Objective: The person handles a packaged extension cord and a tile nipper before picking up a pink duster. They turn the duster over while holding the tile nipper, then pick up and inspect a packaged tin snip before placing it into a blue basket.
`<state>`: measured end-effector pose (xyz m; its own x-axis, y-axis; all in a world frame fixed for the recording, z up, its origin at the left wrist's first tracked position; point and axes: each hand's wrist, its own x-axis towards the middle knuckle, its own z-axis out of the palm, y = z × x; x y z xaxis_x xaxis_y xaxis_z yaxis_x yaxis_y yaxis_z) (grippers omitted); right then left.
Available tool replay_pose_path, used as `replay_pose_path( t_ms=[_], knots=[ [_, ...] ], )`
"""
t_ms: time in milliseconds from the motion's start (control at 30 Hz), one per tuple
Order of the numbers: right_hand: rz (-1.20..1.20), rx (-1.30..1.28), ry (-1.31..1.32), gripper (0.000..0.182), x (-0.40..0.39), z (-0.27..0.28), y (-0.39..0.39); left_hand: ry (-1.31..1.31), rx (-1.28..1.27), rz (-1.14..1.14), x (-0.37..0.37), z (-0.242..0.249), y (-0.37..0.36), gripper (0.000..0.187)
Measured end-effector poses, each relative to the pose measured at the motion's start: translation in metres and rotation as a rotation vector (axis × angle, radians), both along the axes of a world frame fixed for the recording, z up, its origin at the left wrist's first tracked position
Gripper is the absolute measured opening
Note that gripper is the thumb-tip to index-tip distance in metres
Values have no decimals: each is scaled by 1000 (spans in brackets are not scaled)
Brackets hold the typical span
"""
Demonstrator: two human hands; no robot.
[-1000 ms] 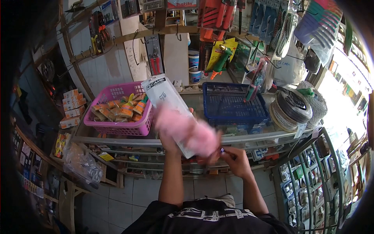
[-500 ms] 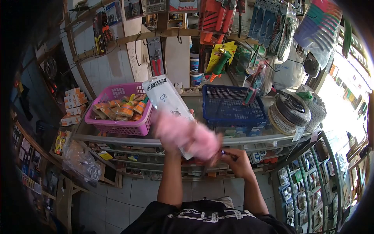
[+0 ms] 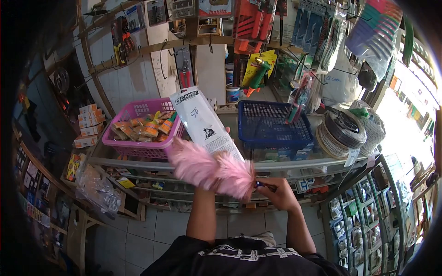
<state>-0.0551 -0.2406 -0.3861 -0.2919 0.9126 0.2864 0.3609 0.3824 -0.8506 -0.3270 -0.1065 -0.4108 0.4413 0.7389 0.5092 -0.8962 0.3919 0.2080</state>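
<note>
My right hand (image 3: 278, 193) is closed round the dark handle of a pink feather duster (image 3: 209, 168). The duster's feathers lie across the lower part of a long white Camel package (image 3: 202, 122), which is marked with a handwritten "50". My left hand (image 3: 228, 130) grips this package from behind. Feathers and package hide most of that hand, and only fingertips show at the package's right edge. The package is tilted, its top pointing up and to the left, above the front of the glass counter (image 3: 184, 162).
A pink basket (image 3: 138, 150) with several orange-labelled packets stands left on the counter. Right of the package is a blue basket (image 3: 276, 138), then rolls of cord (image 3: 343, 131). Tools in packs, such as red pruning shears (image 3: 185, 76), hang behind. Small orange boxes (image 3: 91, 120) are stacked at left.
The feather duster has shifted a little left and down across the package, and its feathers are less blurred. More of the package's printed face shows. Both hands keep their hold.
</note>
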Motion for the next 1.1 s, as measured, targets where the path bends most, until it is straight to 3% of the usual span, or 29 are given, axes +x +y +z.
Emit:
replay_pose_path(
  t_ms=[33,100,200,267,333,367,467,500,600,633,667,700,800,867,900,967,1067,1100],
  knots=[
    [-67,-58,61,28,-3,1,0,18,42,268,6,3,-6,80],
    [-198,-174,181,30,-10,1,-2,37,-149,643,21,17,-27,77],
    [-24,-117,-81,33,0,6,1,236,353,659,8,3,-19,83],
    [-68,-51,59,31,-5,-11,8,161,107,134,-23,5,-10,78],
    [-106,-59,82,31,-10,-11,10,74,-73,639,9,20,-39,76],
    [-121,-104,35,32,-12,-3,8,90,-70,694,5,13,-35,77],
    [-34,-102,-43,33,-12,6,3,205,-30,577,-8,19,-38,83],
    [19,-80,-56,33,-13,6,3,200,-50,595,-10,20,-38,84],
    [-167,-167,88,33,-25,-9,5,94,-175,756,-4,24,-38,85],
    [-74,-139,40,33,-22,-7,3,202,-179,829,-6,26,-41,88],
    [19,-108,-7,32,-16,-3,2,238,71,700,-10,30,-45,91],
    [112,-74,-53,32,-13,-1,2,217,49,716,-12,29,-44,88],
    [-159,-213,77,32,-26,-5,5,154,-18,757,-14,21,-42,81],
    [-73,-169,12,32,-29,6,5,139,-161,775,-13,21,-40,69],
    [-29,-148,-22,33,-30,11,6,442,-8,996,-19,-9,-17,71],
    [-48,-18,21,28,-34,-4,26,621,104,1045,-28,-35,-4,69],
    [-144,42,78,26,-47,5,42,242,-39,554,-30,-14,-45,63],
    [-188,40,94,26,-51,12,48,373,-127,581,-40,-33,-41,65]
  ],
)
